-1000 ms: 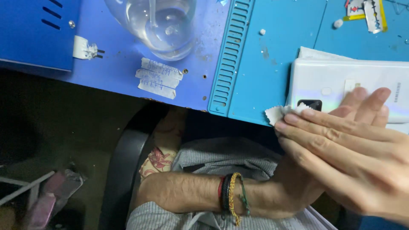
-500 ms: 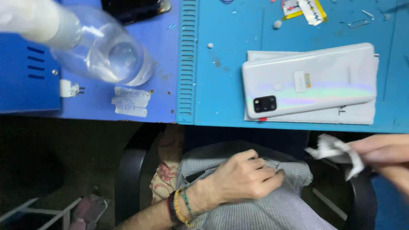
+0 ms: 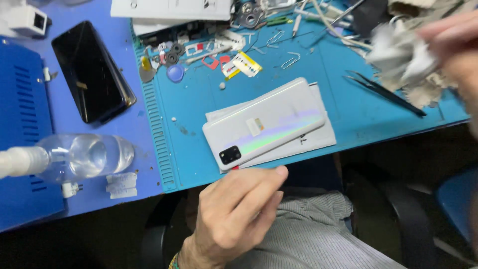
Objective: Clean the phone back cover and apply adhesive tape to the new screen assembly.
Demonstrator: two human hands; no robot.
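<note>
- Right hand (image 3: 455, 50) at 2 o'clock, blurred, fingers clamped on crumpled wipe (image 3: 401, 55), above tweezers (image 3: 386, 93).
- Left hand (image 3: 234, 214) at 6 o'clock, fingers loosely curled, holding nothing, thumb just below phone (image 3: 264, 123).
- Phone lies back-up on blue mat (image 3: 358, 124), centre of worktop.
- Clear bottle (image 3: 79, 157) at 9 o'clock.

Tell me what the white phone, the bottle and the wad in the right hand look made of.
White phone: glossy plastic or glass back, rainbow sheen. Bottle: clear plastic, see-through with highlights. Wad in the right hand: crumpled tissue or cloth, matte and blurred, so uncertain.
</note>
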